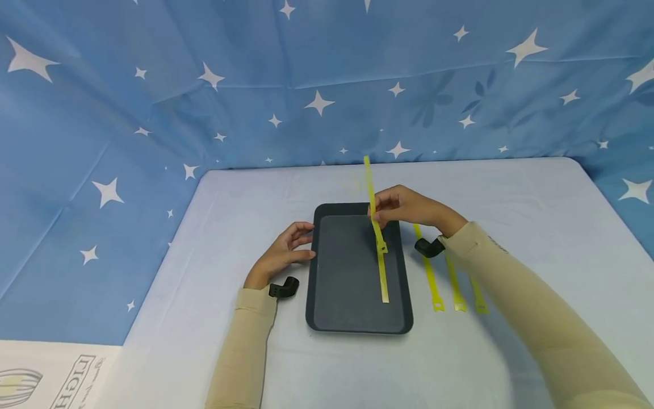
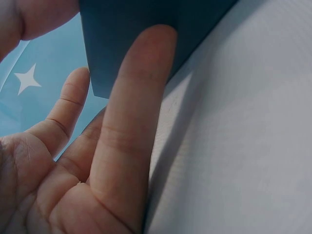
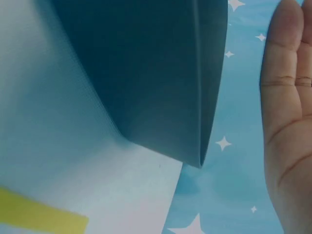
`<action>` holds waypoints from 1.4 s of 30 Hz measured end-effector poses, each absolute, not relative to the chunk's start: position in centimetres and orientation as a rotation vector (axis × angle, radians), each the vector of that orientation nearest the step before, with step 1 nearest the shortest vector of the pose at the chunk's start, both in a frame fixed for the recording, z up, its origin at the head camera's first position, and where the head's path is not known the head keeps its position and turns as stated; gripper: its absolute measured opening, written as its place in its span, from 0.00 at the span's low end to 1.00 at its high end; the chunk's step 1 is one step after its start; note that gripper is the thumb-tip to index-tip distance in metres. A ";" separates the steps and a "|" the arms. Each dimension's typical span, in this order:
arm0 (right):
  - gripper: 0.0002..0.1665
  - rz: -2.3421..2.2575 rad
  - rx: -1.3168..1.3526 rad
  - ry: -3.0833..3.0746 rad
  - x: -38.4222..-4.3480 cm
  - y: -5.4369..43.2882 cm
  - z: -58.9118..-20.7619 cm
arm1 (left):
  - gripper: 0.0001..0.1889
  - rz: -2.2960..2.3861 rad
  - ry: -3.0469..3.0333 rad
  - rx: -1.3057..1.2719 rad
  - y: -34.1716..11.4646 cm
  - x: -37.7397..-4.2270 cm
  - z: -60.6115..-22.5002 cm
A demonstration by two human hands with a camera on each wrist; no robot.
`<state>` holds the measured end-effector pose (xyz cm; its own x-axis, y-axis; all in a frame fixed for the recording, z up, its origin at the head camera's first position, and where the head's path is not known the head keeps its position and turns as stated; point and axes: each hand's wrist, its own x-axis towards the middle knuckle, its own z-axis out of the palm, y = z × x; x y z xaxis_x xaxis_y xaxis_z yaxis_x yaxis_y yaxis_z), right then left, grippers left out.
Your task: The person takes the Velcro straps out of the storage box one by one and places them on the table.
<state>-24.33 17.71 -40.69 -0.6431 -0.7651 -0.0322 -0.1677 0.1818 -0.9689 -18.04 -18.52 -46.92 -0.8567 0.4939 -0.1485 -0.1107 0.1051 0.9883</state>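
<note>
In the head view a dark grey rectangular tray (image 1: 342, 284) lies on the white table. My left hand (image 1: 283, 253) is at its left side, thumb and fingertips against the rim; the left wrist view shows extended fingers (image 2: 131, 112) touching the dark wall. Above the tray's upper right, my right hand (image 1: 403, 205) pinches a yellow hook-and-loop cable tie (image 1: 369, 179) between thumb and fingers. Its slotted head hangs lower, and a yellow length (image 1: 383, 278) continues below over the tray; I cannot tell whether that is a separate tie. The right wrist view misses the pinch.
Three more yellow ties (image 1: 433, 284) lie side by side right of the tray, partly beneath the right forearm. A blue star-printed cloth (image 1: 317, 68) hangs behind and left of the table (image 1: 255, 193). Printed pale fabric (image 1: 56, 375) shows at the lower left.
</note>
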 end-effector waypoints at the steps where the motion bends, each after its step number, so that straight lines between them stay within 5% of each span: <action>1: 0.08 -1.502 -0.876 1.936 -24.1 18.0 -40.6 | 0.37 1.800 1.943 0.370 -18.5 -18.0 -46.9; 14: 0.22 -1.551 -0.736 2.022 -21.7 21.2 -40.2 | 0.37 1.795 1.952 0.370 -18.1 -18.0 -47.1; 42: 0.20 -1.557 -0.531 2.133 -18.4 26.8 -39.0 | 0.37 1.813 1.916 0.368 -18.5 -17.6 -46.8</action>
<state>-18.39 26.75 -38.99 -0.8275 -0.5470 -0.1264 -0.0465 0.2912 -0.9555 -17.63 -18.51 -46.78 -0.8518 0.5009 -0.1535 -0.1255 0.0894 0.9881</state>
